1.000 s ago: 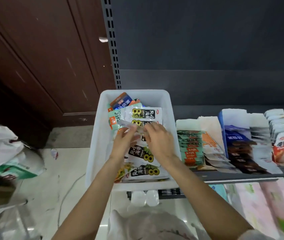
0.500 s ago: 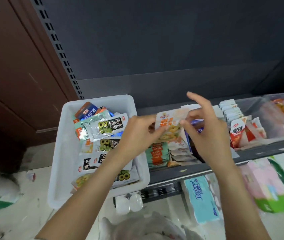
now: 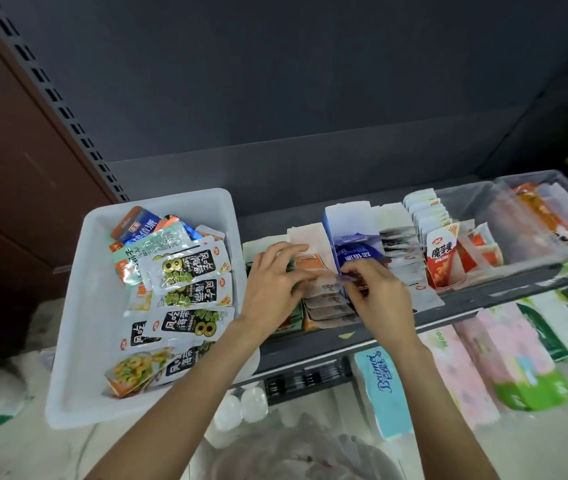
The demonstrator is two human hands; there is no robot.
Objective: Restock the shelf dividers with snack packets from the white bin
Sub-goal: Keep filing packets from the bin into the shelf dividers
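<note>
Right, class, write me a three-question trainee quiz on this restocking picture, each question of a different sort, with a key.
1. True or false: the white bin stands left of the shelf dividers.
2. Multiple choice: the left hand and right hand are both over
A. the bin
B. the orange packet row
C. the tissue packs
3. Fill the gap: the red packet at the front of its row stands ____ of the right hand.

Key: 1 true; 2 B; 3 right.

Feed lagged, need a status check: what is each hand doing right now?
Left hand: fingers pinching the packet at the divider row.
Right hand: fingers pinching the same packet's other end.
</note>
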